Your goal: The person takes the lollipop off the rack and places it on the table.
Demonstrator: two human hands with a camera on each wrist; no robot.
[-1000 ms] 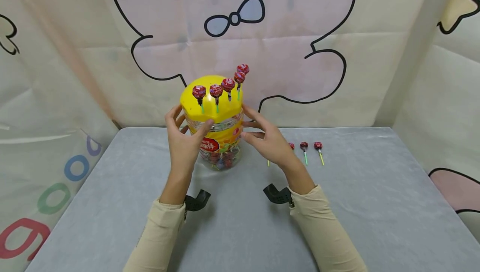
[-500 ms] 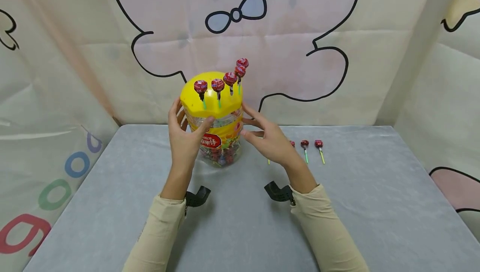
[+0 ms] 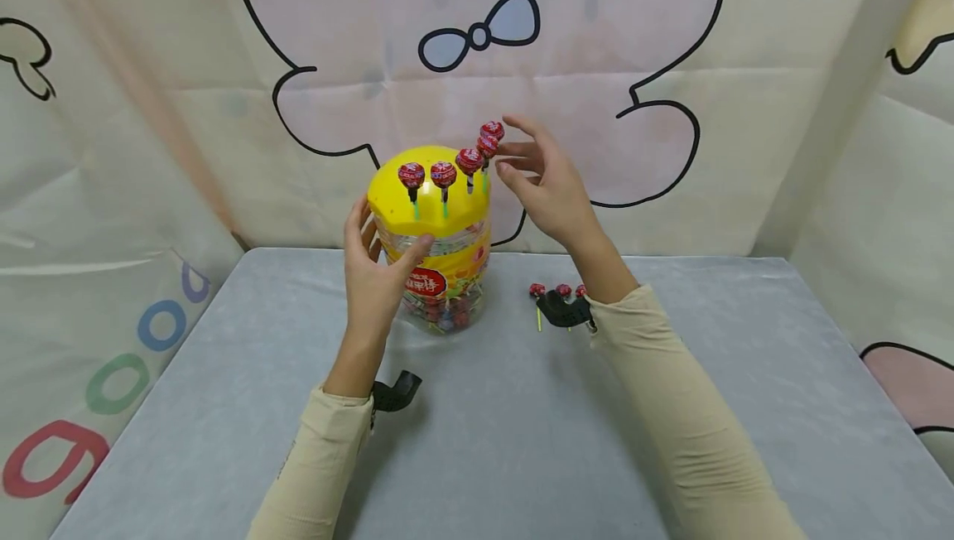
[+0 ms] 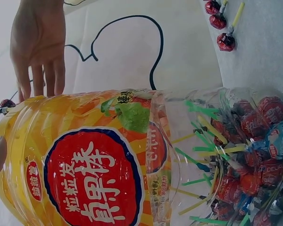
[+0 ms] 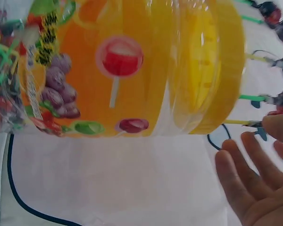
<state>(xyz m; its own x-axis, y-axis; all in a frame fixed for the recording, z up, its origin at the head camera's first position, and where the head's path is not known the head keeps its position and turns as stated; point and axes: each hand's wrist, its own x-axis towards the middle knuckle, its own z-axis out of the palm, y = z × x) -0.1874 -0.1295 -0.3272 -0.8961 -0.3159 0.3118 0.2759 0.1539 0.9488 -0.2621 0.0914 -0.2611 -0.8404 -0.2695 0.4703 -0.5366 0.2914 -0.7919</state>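
A clear plastic candy jar [image 3: 426, 282] with a yellow lid [image 3: 387, 196] stands near the back of the table, its lower part holding wrapped lollipops [image 4: 271, 113]. My left hand [image 3: 375, 283] holds it from the left, fingers round the side and thumb in front below the lid. Several red-wrapped lollipops [image 3: 411, 175] stick up out of the lid by their sticks. At the right-hand ones is my right hand [image 3: 555, 188], raised, with its fingers spread. Its thumb overlaps a lollipop head in the right wrist view, while the other fingers [image 5: 254, 169] stay apart.
Red lollipops [image 3: 537, 290] lie in a row on the grey tablecloth [image 3: 477, 441], right of the jar; the right wrist camera [image 3: 562, 310] covers part of the row. Behind the table's far edge hangs a pale curtain [image 3: 566, 93] with cartoon drawings.
My right hand has left the jar's right side and risen to the lollipops on the lid. My left hand keeps its hold on the jar.
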